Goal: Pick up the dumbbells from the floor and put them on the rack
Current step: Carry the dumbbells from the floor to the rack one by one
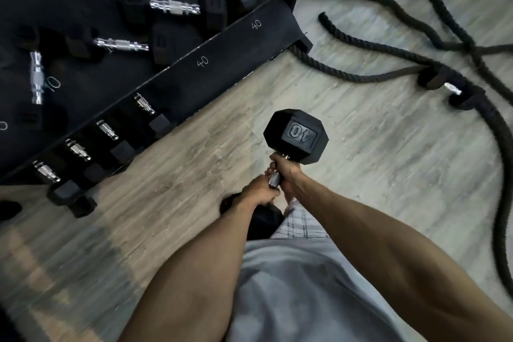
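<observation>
Plank floor (374, 189) right of the rack (230, 41): you held the evidently heavy, rigid dumbbell (295, 134) by its knurled handle, left hand (260, 192) and right hand (286, 172) fingers clamped round it.

Bare floor (211, 130) before the rack (222, 44); ropes (361, 75) sprawl rightward

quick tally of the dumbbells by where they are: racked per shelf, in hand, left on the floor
upper-shelf dumbbells: 4
lower-shelf dumbbells: 4
held dumbbell, gripped by left hand and right hand: 1
floor dumbbell, among the battle rope: 1
total: 10, counted by visible chrome handles
</observation>
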A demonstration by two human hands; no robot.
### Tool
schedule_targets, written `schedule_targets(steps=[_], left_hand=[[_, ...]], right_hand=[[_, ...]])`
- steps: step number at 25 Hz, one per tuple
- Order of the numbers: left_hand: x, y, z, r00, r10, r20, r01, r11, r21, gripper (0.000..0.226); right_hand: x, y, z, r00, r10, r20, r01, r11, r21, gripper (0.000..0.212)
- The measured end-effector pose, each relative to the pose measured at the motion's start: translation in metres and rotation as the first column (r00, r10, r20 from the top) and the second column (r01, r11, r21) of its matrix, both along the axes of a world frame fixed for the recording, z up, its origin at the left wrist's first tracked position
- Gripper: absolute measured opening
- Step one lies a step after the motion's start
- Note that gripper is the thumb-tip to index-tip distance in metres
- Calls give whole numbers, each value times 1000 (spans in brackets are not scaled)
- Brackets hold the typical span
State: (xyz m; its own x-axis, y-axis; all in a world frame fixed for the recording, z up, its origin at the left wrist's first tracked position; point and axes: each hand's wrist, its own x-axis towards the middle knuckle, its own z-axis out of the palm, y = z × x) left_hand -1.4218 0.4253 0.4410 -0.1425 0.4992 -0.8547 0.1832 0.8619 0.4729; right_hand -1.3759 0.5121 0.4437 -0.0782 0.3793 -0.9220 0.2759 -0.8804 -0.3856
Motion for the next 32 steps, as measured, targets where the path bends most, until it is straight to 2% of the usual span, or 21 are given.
schedule_targets(steps=[2, 6, 9, 15, 22, 28, 32], left_hand=[[-26, 37, -10, 997, 71, -5, -71, 997, -20, 40], [-72, 120, -12, 983, 169, -78, -172, 984, -40, 44], [-97, 161, -22, 969, 234, -82, -237, 971, -29, 35], [-138, 204, -65, 942, 336, -20, -337, 941, -40, 32], [-175, 233, -151, 924, 383, 13, -381, 922, -67, 31], [-202, 254, -249, 890, 455, -42, -456, 889, -28, 27], [-214, 254, -303, 832, 554, 8, -553, 831, 62, 6]], right_hand=[[-30, 40, -8, 999, 35, -13, -35, 999, -2, 20], [-86, 125, -29, 989, 150, 16, -149, 988, -25, 32], [-116, 169, -43, 969, 244, 31, -242, 969, -60, 42], [-168, 216, -80, 937, 346, 46, -339, 933, -124, 40], [-217, 244, -151, 909, 400, 117, -386, 914, -123, 36], [-249, 264, -246, 887, 461, -6, -459, 880, -123, 21], [-264, 268, -299, 822, 563, -89, -569, 820, -68, 22]])
